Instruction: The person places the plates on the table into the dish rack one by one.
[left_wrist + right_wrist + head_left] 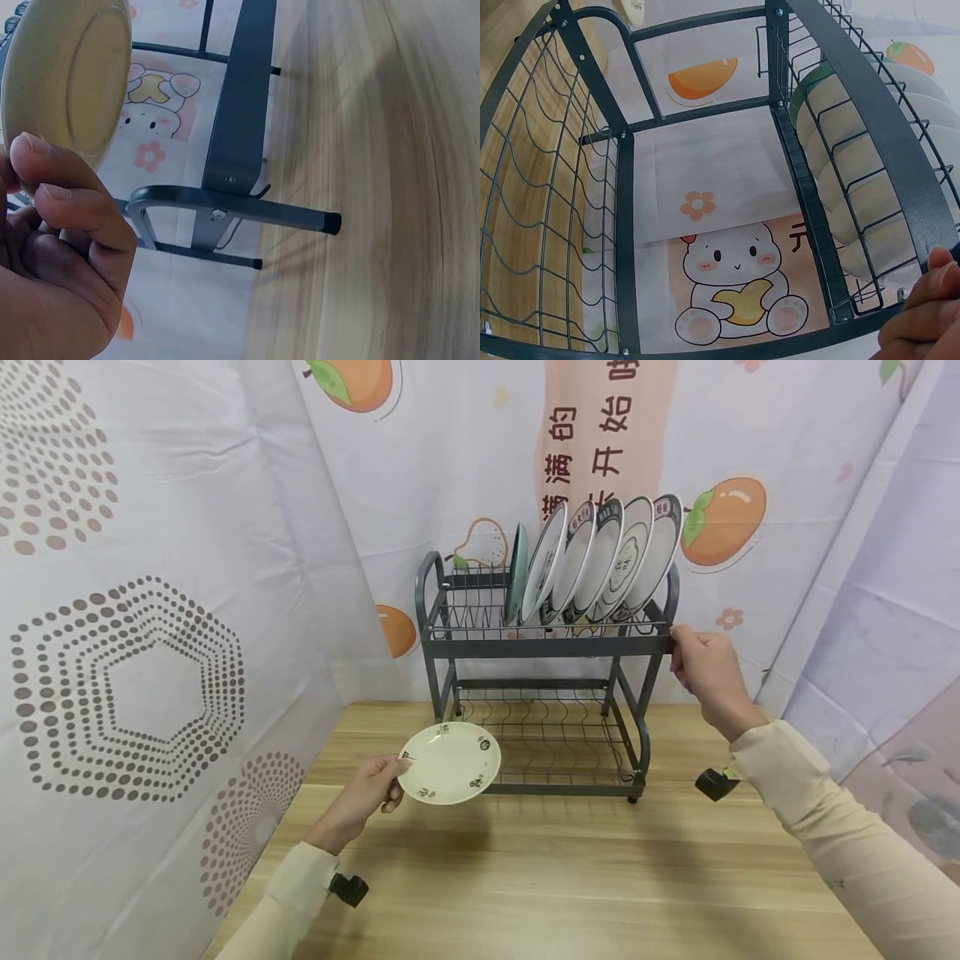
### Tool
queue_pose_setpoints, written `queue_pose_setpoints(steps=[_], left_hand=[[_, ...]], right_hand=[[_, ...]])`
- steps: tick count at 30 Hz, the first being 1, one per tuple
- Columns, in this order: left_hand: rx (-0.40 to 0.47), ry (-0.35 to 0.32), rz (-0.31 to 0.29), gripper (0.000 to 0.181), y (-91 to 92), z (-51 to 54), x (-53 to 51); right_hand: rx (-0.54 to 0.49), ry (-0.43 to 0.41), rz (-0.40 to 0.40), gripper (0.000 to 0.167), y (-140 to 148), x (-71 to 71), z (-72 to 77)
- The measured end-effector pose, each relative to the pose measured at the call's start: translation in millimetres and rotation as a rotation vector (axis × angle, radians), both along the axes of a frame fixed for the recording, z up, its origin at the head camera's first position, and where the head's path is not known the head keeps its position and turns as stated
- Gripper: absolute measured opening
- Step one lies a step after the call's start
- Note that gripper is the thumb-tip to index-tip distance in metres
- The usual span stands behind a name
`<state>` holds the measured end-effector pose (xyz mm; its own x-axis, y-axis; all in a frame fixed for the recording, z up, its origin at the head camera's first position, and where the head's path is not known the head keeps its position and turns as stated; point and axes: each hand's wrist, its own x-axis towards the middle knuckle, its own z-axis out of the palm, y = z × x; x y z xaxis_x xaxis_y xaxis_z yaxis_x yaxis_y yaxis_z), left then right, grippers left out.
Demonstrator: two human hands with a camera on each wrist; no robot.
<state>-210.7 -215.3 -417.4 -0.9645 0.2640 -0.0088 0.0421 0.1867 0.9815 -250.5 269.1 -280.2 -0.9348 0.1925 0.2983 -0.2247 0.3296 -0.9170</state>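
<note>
A small cream plate (450, 764) with little printed motifs is pinched at its left rim by my left hand (367, 789), thumb on top. It is held above the table, in front of the rack's lower left side. The left wrist view shows the plate's underside (86, 75) and curled fingers (82, 214) beneath it. My right hand (708, 672) grips the front right corner of the dark two-tier dish rack (547, 647). In the right wrist view, fingers (926, 315) lie at the rack's upper frame. The fingers' far side is hidden there.
Several large plates (573, 564) and a teal one (517, 572) stand on edge in the rack's upper tier, toward the right. The lower wire tier (547, 735) holds no dishes. A wooden table (555, 868) lies beneath, with printed curtains (300, 527) behind and beside it.
</note>
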Motion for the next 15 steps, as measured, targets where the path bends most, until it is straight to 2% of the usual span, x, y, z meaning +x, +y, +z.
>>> queue_pose_setpoints(steps=[8, 11, 15], left_hand=[[0.004, 0.003, -0.007, 0.032, 5.8, 3.9, -1.4], [0.001, -0.001, -0.011, 0.031, 8.9, 5.2, -1.5], [-0.005, 0.001, -0.041, 0.031, 13.0, 5.7, -1.8]], right_hand=[[0.023, 0.0, -0.01, 0.058, -1, 3.7, -2.1], [0.081, 0.031, -0.023, 0.065, -2, 6.5, -11.6], [0.205, 0.076, -0.019, 0.076, -7, 14.4, -34.2]])
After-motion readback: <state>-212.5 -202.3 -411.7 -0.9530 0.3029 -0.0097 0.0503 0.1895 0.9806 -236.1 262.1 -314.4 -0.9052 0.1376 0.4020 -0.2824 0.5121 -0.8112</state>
